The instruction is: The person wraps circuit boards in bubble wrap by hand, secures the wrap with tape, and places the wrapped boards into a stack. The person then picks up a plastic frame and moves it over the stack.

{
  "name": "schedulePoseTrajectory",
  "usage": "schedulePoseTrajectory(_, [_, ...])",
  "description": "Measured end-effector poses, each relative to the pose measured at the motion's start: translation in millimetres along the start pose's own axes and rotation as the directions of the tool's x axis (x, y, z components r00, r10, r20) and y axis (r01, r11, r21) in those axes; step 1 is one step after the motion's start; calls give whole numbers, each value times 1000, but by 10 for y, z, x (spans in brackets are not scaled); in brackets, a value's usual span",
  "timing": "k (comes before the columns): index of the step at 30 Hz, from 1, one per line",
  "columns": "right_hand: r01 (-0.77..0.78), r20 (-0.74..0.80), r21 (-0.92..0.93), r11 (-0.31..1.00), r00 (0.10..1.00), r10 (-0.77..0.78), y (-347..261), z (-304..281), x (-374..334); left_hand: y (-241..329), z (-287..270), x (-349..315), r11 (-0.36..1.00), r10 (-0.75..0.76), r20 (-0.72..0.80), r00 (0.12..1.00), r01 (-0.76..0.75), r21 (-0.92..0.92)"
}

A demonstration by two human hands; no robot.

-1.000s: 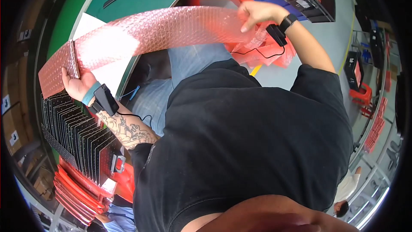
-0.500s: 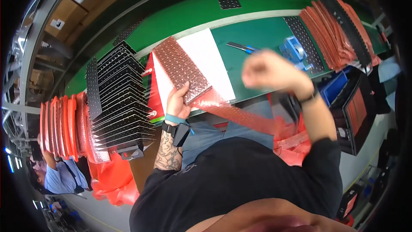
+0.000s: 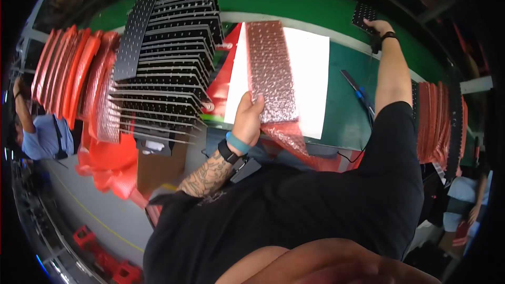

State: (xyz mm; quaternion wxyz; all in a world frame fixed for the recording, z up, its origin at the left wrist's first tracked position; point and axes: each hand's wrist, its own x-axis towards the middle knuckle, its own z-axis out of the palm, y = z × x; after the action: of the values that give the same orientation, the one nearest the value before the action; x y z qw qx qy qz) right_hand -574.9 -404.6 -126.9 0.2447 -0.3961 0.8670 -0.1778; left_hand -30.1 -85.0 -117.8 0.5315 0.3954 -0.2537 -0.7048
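My left hand (image 3: 247,120) is closed on the near left edge of a flat panel wrapped in red bubble wrap (image 3: 271,71), its thumb on top. The wrapped panel lies over white sheets (image 3: 313,84), and a loose tail of wrap hangs off its near end. Far to the right, my outstretched right hand (image 3: 382,26) grips the edge of a black panel with rows of white dots (image 3: 363,16), which lies on the green belt. The fingers beneath that panel are partly hidden.
Black dotted panels stand in a rack (image 3: 171,58) on the left, beside upright red-wrapped panels (image 3: 68,73). More wrapped panels (image 3: 434,121) stand at the right. A knife with a blue part (image 3: 359,92) lies on the green bench (image 3: 342,121). Other people (image 3: 44,134) are at both sides.
My right hand has gone from above the bench out to the dotted panel on the far belt. My left hand keeps hold of the wrapped panel. The view has turned right.
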Motion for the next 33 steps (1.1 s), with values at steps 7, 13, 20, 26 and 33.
schedulePoseTrajectory(7, [57,8,799,599,994,-106,-586,-112,-707,3,52,61,995,29,11,1000,-28,-91])
schedulePoseTrajectory(13, [167,-18,897,410,940,-342,-1179,374,-3622,-103,-97,79,998,56,-51,997,-58,-36])
schedulePoseTrajectory(20, [178,59,895,410,862,-503,-733,1407,-4824,-41,111,5,990,59,43,997,-53,-131])
schedulePoseTrajectory(26, [371,30,632,680,866,-500,-724,1418,-4874,-42,59,-28,982,85,82,993,-70,-176])
schedulePoseTrajectory(33, [489,54,153,859,863,-502,-844,1241,-4947,58,41,-51,978,30,130,991,-2,-211])
